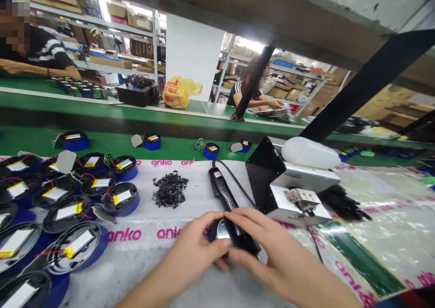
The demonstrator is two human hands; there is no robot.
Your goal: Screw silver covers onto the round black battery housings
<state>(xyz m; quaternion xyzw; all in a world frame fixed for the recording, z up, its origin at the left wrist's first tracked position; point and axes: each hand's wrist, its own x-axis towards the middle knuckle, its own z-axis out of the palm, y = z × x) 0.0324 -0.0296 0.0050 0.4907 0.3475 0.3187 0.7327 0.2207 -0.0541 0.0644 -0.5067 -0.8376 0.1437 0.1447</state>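
In front of me, my left hand (200, 242) and my right hand (263, 242) close round a blue-and-black round housing (222, 230) from both sides. A shiny silvery face shows between the thumbs; the fingers hide most of the rest. Just behind it, a black corded handheld tool (220, 188) lies on the sheet, its near end partly behind my right fingers. To the left is a heap of small black pieces (170, 189). Further left, several blue round housings (131, 172) sit open, with silver battery packs (74, 244) and red wires in them.
To the right stands a black-and-silver machine (306, 176) with a white rounded object (309, 153) on top. Black strips (345, 202) lie beside it. More housings (152, 142) rest along the green belt (180, 147). Two people work across, near a yellow bag (176, 92).
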